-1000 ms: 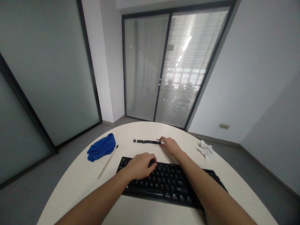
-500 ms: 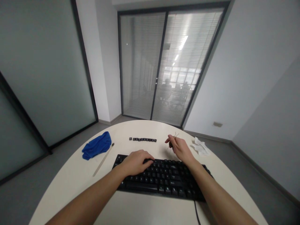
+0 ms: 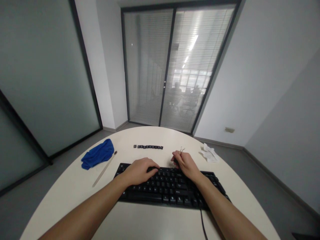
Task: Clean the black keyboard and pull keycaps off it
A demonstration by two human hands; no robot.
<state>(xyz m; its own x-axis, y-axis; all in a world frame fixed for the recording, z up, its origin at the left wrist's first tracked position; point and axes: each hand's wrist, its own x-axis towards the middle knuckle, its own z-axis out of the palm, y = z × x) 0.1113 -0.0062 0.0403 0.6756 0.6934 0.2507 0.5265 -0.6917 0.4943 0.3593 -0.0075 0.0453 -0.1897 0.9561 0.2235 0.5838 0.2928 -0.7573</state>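
Note:
A black keyboard (image 3: pixel 155 195) lies across the table in front of me. My left hand (image 3: pixel 141 170) rests palm down on its upper left part, thumb and fingers apart, fingertips by the back row of keys. Over the keyboard's back edge, right of the middle, my right hand (image 3: pixel 185 164) is closed around a small wire keycap puller (image 3: pixel 182 149). Thin bent wire ends of the tool stick up above the fingers; the rest is mostly hidden by the hand. Beyond the keyboard, several loose black keycaps (image 3: pixel 150 146) stand in a row.
A blue cloth (image 3: pixel 98 155) lies at the left, beside a long thin brush (image 3: pixel 105 169) with a dark tip. At the right is a crumpled white tissue (image 3: pixel 209 153). The keyboard's cable (image 3: pixel 203 225) runs toward me over the round-edged table (image 3: pixel 150 221).
My right hand has come down and nearer to the keyboard's back edge with the tool in it. My left hand stays on the keys. The whole view has shifted slightly.

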